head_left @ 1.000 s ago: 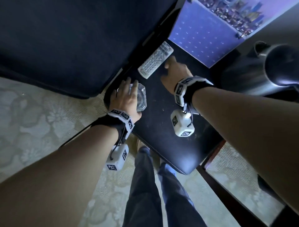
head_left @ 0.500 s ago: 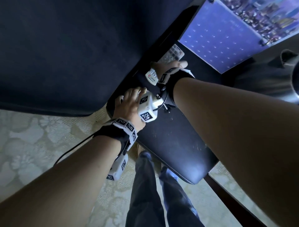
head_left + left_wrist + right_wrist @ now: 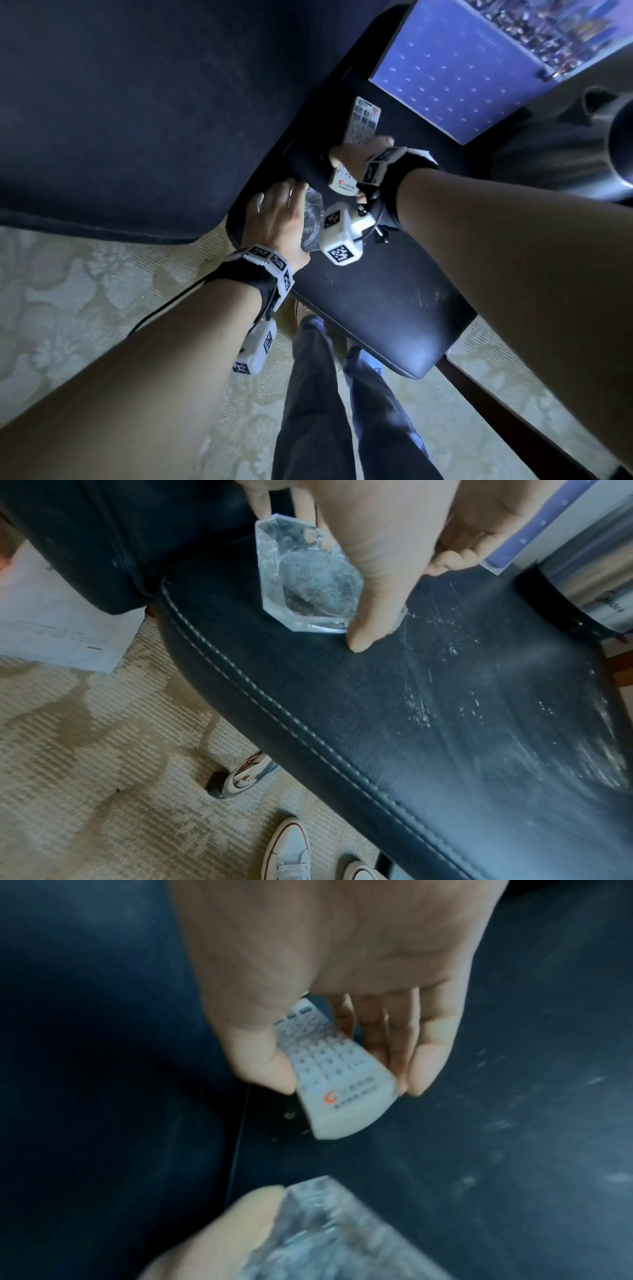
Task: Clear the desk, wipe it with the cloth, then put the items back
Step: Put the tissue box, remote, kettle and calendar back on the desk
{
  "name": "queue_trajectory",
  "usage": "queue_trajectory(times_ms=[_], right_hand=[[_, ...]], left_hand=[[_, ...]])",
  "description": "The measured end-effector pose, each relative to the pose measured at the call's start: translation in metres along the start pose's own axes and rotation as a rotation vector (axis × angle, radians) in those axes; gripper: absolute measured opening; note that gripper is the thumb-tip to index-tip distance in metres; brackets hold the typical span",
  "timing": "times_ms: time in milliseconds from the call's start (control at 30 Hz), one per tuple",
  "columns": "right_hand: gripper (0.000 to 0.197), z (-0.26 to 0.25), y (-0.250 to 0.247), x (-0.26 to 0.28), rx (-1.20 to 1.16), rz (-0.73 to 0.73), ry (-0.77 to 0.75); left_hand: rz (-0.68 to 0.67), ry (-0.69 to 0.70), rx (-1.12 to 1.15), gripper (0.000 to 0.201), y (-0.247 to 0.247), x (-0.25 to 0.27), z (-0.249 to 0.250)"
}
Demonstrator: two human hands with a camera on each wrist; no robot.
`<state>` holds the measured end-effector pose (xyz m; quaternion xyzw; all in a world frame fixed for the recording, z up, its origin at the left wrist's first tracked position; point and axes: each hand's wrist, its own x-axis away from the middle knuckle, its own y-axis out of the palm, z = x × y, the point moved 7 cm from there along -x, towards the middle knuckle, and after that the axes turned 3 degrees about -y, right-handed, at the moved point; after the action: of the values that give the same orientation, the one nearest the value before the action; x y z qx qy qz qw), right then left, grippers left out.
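Note:
A clear glass ashtray point(image 3: 313, 219) is on the dark leather chair seat point(image 3: 394, 308), near its left rear corner. My left hand point(image 3: 274, 219) grips it from above, and it stands tilted on one edge point(image 3: 308, 588). My right hand point(image 3: 356, 154) is just behind it and holds a white remote control point(image 3: 363, 120) between thumb and fingers. In the right wrist view the remote point(image 3: 339, 1074) points its logo end towards the ashtray point(image 3: 342, 1231). Whether the remote still touches the seat I cannot tell.
A blue calendar point(image 3: 462, 68) leans at the back of the seat, and a steel kettle point(image 3: 582, 154) stands to its right. The dark chair back point(image 3: 137, 102) rises on the left. Carpet, a sheet of paper point(image 3: 68, 610) and my shoes point(image 3: 287, 853) lie below.
My right hand moved left from the bare seat to the remote and took hold of it. My left hand stayed on the ashtray and tipped it up.

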<state>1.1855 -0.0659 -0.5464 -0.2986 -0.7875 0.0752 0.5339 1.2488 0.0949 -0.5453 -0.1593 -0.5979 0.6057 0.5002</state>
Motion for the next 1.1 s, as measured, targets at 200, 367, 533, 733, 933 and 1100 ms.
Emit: queue_trajectory(times_ms=[200,367,533,733,933,1100], right_hand=[[0.036,0.043,-0.04,0.06,-0.062,-0.045,0.065],[0.05,0.071,-0.1,0.124,0.002,0.035,0.064],[0.059,0.101,-0.18,0.198,0.09,0.201,0.021],[0.033,0.129,-0.264,0.358,0.037,0.457,-0.047],[0.049,0.251,-0.326,0.504,0.039,0.597,0.073],[0.06,0.396,-0.355,0.638,-0.098,0.749,0.229]], left_hand=[[-0.083,0.033,-0.051,0.11,-0.023,0.017,0.013],[-0.141,0.123,-0.059,0.102,-0.078,0.038,0.059],[-0.137,0.249,-0.127,0.1,-0.159,0.08,0.152],[-0.089,0.407,-0.193,0.097,-0.226,0.151,0.276],[-0.022,0.606,-0.254,0.106,-0.257,0.26,0.399],[0.007,0.802,-0.278,0.102,-0.256,0.374,0.514]])
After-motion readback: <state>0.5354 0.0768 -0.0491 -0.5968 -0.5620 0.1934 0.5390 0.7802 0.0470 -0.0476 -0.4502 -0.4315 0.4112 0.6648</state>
